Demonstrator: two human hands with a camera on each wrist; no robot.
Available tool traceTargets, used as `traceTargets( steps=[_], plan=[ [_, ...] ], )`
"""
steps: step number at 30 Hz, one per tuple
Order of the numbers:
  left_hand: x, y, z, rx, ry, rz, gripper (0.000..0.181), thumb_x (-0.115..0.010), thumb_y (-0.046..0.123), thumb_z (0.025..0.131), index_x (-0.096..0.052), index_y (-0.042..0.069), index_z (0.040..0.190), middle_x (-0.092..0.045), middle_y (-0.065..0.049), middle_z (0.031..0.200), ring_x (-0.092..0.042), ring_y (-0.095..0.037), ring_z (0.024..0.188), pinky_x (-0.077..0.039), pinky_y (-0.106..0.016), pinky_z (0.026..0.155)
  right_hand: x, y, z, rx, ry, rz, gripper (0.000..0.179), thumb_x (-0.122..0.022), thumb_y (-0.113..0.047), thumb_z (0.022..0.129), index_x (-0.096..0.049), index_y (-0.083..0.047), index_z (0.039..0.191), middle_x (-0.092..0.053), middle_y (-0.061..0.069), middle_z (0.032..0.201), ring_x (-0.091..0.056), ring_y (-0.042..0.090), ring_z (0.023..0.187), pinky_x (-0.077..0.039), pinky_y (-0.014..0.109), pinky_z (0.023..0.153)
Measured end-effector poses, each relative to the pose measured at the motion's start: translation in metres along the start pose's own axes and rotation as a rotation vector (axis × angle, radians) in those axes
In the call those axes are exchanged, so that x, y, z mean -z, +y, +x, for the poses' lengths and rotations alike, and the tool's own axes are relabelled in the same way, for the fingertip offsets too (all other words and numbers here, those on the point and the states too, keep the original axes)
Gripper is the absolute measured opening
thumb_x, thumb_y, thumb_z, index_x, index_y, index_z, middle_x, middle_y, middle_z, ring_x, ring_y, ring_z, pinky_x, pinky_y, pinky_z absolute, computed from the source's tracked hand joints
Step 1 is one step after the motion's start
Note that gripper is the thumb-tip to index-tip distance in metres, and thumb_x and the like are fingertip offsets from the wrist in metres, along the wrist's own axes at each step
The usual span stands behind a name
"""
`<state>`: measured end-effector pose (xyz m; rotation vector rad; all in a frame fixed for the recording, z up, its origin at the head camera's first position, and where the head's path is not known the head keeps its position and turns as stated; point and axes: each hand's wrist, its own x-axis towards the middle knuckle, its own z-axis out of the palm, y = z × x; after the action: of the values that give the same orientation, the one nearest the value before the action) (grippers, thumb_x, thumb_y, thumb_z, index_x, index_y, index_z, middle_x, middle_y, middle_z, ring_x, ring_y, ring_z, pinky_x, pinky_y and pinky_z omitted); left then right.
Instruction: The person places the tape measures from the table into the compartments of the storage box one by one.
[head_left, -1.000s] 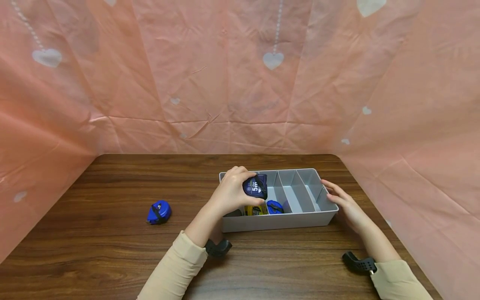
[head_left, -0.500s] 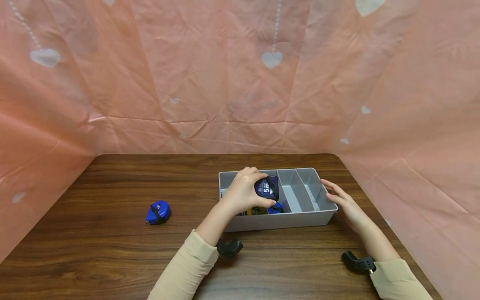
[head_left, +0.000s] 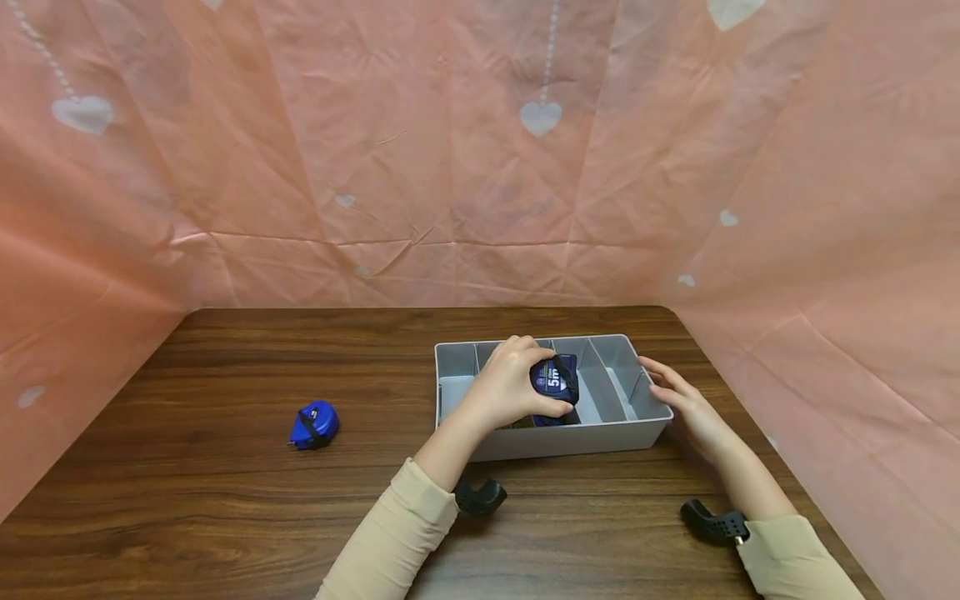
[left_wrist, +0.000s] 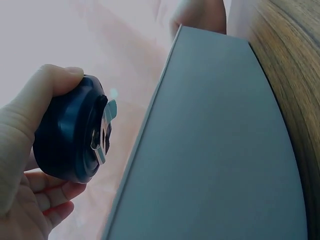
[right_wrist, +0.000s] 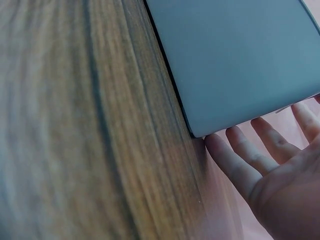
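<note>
My left hand (head_left: 506, 385) holds a dark blue tape measure (head_left: 553, 377) marked 5m between thumb and fingers, over the middle of a grey divided box (head_left: 562, 442). In the left wrist view the same tape measure (left_wrist: 70, 132) shows its metal belt clip, above the level of the box's rim. Below the hand, part of a blue tape measure (head_left: 547, 421) shows inside the box; what lies left of it is mostly hidden. My right hand (head_left: 693, 408) rests its fingers, fairly straight, against the box's right end. In the right wrist view its fingertips (right_wrist: 235, 132) touch the end wall.
Another blue tape measure (head_left: 315, 425) with a black strap lies on the wooden table (head_left: 225, 500), left of the box. Thin upright dividers (head_left: 603, 379) split the box into compartments. A pink curtain (head_left: 420, 167) with hearts surrounds the back and sides.
My left hand has moved to the right over the box with the dark blue tape measure, from the left compartments to around the middle. The right hand stays at the box's end.
</note>
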<state>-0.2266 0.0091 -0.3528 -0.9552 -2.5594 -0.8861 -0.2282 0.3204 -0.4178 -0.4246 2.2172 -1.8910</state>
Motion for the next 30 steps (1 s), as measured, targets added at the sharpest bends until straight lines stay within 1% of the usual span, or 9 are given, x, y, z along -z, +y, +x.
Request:
traceTargets(
  steps=[5,9,12,14,18,24,30],
  plan=[
    [-0.006,0.002,0.004,-0.006,0.007,0.018,0.069,-0.086,0.044,0.061,-0.068,0.008,0.117,-0.06,0.001,0.102,-0.05,-0.014,0.096,-0.039,-0.029,0.09,0.0,0.0,0.0,0.005,0.0,-0.007,0.051,-0.037,-0.019,0.104,-0.023,-0.012,0.152,-0.019,0.023,0.145,-0.036,0.018,0.12,-0.04,0.028,0.089],
    [-0.011,0.004,0.007,-0.002,0.005,0.021,0.068,-0.086,0.044,0.062,-0.068,0.008,0.117,-0.059,0.001,0.101,-0.05,-0.015,0.097,-0.038,-0.032,0.094,0.0,0.0,0.001,0.002,0.002,-0.019,0.051,-0.037,-0.02,0.104,-0.022,-0.011,0.152,-0.02,0.023,0.145,-0.037,0.017,0.119,-0.04,0.03,0.089],
    [-0.016,0.006,0.008,0.001,0.003,0.041,0.068,-0.085,0.046,0.062,-0.069,0.01,0.117,-0.059,0.002,0.102,-0.051,-0.015,0.099,-0.037,-0.033,0.098,0.0,0.0,0.001,0.001,0.002,-0.02,0.051,-0.037,-0.02,0.104,-0.022,-0.011,0.152,-0.021,0.022,0.145,-0.037,0.016,0.119,-0.04,0.03,0.089],
    [-0.019,0.008,0.009,0.0,0.005,0.052,0.067,-0.085,0.047,0.062,-0.069,0.01,0.116,-0.059,0.002,0.1,-0.052,-0.014,0.099,-0.037,-0.033,0.097,0.0,0.0,0.001,0.003,0.003,-0.017,0.051,-0.037,-0.02,0.104,-0.023,-0.011,0.152,-0.022,0.022,0.144,-0.038,0.016,0.118,-0.04,0.03,0.089],
    [-0.026,0.011,0.011,-0.004,0.008,0.069,0.068,-0.085,0.049,0.062,-0.069,0.011,0.116,-0.058,0.004,0.096,-0.051,-0.012,0.094,-0.04,-0.031,0.09,0.001,0.001,0.001,0.012,0.004,-0.008,0.05,-0.037,-0.02,0.104,-0.024,-0.011,0.151,-0.023,0.021,0.142,-0.04,0.017,0.117,-0.042,0.029,0.088],
    [-0.035,0.016,0.014,0.001,0.011,0.094,0.069,-0.084,0.05,0.062,-0.069,0.011,0.116,-0.058,0.005,0.097,-0.05,-0.011,0.093,-0.039,-0.028,0.09,0.001,0.001,0.001,0.026,0.003,-0.008,0.049,-0.037,-0.019,0.104,-0.025,-0.011,0.151,-0.026,0.02,0.141,-0.042,0.016,0.115,-0.043,0.028,0.087],
    [-0.043,0.019,0.018,0.005,0.009,0.126,0.068,-0.084,0.052,0.062,-0.07,0.012,0.116,-0.057,0.006,0.095,-0.049,-0.011,0.092,-0.039,-0.028,0.09,0.001,0.0,0.0,0.016,0.006,-0.009,0.049,-0.037,-0.02,0.104,-0.026,-0.013,0.151,-0.025,0.021,0.141,-0.043,0.016,0.114,-0.044,0.03,0.086]
  ],
)
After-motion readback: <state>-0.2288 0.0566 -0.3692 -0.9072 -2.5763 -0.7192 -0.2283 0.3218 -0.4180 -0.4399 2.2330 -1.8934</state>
